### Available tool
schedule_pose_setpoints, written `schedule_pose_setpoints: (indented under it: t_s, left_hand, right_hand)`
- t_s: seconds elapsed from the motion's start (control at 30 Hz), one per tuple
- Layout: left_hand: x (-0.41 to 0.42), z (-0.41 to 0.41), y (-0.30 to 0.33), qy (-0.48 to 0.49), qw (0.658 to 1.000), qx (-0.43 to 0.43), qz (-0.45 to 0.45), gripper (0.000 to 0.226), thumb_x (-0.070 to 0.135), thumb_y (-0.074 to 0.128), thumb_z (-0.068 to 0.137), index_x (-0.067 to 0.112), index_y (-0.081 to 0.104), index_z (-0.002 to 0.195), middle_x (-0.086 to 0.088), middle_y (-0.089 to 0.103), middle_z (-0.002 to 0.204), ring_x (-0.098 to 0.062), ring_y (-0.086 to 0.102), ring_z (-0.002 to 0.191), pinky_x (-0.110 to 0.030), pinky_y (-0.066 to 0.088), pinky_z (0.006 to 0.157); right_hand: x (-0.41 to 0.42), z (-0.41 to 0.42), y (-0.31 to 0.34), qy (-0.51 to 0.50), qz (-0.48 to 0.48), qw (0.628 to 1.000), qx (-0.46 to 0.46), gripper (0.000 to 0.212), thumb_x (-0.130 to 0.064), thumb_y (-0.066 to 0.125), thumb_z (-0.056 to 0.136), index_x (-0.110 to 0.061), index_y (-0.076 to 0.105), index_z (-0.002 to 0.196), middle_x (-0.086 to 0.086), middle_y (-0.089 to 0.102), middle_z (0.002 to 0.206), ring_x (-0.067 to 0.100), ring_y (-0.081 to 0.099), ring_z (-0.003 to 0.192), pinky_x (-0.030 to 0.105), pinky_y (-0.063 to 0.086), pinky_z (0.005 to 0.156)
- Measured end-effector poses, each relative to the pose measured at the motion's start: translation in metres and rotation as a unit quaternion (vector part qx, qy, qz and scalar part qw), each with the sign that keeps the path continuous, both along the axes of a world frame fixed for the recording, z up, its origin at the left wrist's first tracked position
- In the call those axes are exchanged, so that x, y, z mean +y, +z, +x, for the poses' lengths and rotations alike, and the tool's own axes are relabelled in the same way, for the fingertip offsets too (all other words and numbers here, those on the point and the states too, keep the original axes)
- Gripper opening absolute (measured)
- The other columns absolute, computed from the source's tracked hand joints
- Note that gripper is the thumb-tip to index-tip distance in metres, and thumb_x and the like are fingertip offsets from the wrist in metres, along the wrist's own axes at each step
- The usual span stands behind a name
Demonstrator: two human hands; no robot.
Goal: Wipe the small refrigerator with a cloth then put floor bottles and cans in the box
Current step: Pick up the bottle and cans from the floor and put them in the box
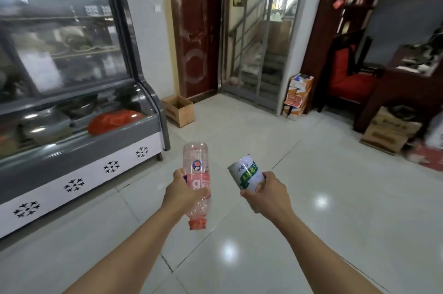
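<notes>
My left hand [183, 194] grips an empty clear plastic bottle [196, 164] with a pink label, held upside down so its orange cap points toward me. My right hand [268, 194] grips a white and green can [244, 172], tilted to the left. Both are held out in front of me above the tiled floor. An open brown cardboard box [179, 109] stands on the floor ahead, in the corner between the glass-fronted refrigerator [79, 111] on the left and a red door.
The red door [195, 27] and a barred stairway gate [261, 37] lie ahead. A printed carton [297, 96] leans by the gate. On the right stand a red chair [348, 78], a dark wooden desk [398, 85] and cardboard boxes [388, 130]. Glossy tile floor spreads between.
</notes>
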State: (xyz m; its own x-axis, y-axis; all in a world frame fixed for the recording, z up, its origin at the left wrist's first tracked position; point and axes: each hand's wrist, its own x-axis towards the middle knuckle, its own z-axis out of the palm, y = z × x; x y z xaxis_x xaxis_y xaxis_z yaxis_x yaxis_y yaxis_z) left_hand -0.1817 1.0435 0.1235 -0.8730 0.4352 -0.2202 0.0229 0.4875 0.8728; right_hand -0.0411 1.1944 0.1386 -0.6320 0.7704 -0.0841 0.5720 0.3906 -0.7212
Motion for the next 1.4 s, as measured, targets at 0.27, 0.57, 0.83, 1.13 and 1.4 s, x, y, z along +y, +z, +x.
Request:
schedule_pose_setpoints:
  t_s: [0.27, 0.57, 0.83, 1.13, 1.4]
  left_hand:
    - [0.19, -0.065, 0.004, -0.062, 0.998, -0.005, 0.006, 0.07, 0.023, 0.082, 0.063, 0.025, 0.038, 0.117, 0.007, 0.059, 0.092, -0.012, 0.061, 0.081, -0.027, 0.049, 0.062]
    - [0.402, -0.125, 0.008, -0.049, 0.998, 0.013, 0.025, 0.073, 0.022, 0.08, 0.068, 0.022, 0.036, 0.126, 0.004, 0.057, 0.099, -0.013, 0.059, 0.083, -0.026, 0.046, 0.061]
    - [0.572, -0.179, 0.021, -0.008, 1.0, 0.003, 0.018, 0.071, 0.024, 0.081, 0.069, 0.023, 0.035, 0.124, 0.002, 0.058, 0.102, -0.017, 0.06, 0.088, -0.027, 0.048, 0.062]
    - [0.741, -0.305, 0.006, 0.019, 0.999, 0.004, 0.026, 0.07, 0.025, 0.081, 0.068, 0.027, 0.035, 0.121, 0.007, 0.056, 0.094, -0.013, 0.06, 0.081, -0.025, 0.047, 0.056]
    - [0.893, -0.42, 0.009, 0.022, 0.999, 0.0, 0.024, 0.072, 0.027, 0.081, 0.067, 0.026, 0.035, 0.123, 0.004, 0.057, 0.099, -0.013, 0.06, 0.084, -0.027, 0.048, 0.063]
  right_hand:
    - [0.177, -0.034, 0.017, -0.08, -0.012, 0.996, 0.022, 0.055, -0.036, 0.074, 0.07, -0.013, 0.048, 0.112, 0.004, 0.059, 0.103, 0.024, 0.058, 0.094, 0.043, 0.053, 0.081]
    - [0.389, -0.097, 0.01, -0.065, -0.012, 0.997, 0.051, 0.057, -0.036, 0.076, 0.069, -0.014, 0.048, 0.114, 0.003, 0.059, 0.104, 0.022, 0.058, 0.093, 0.041, 0.053, 0.079]
    - [0.578, -0.166, 0.024, -0.028, -0.003, 0.999, 0.033, 0.05, -0.036, 0.074, 0.07, -0.017, 0.047, 0.107, 0.002, 0.059, 0.1, 0.02, 0.058, 0.088, 0.04, 0.054, 0.076]
    - [0.758, -0.294, 0.019, -0.007, 0.019, 0.999, 0.027, 0.055, -0.036, 0.078, 0.069, -0.017, 0.048, 0.112, 0.001, 0.057, 0.1, 0.016, 0.057, 0.084, 0.028, 0.05, 0.064]
    - [0.908, -0.412, 0.03, -0.009, 0.019, 0.999, 0.041, 0.047, -0.036, 0.079, 0.065, -0.02, 0.05, 0.099, -0.003, 0.057, 0.092, 0.013, 0.057, 0.077, 0.03, 0.053, 0.063]
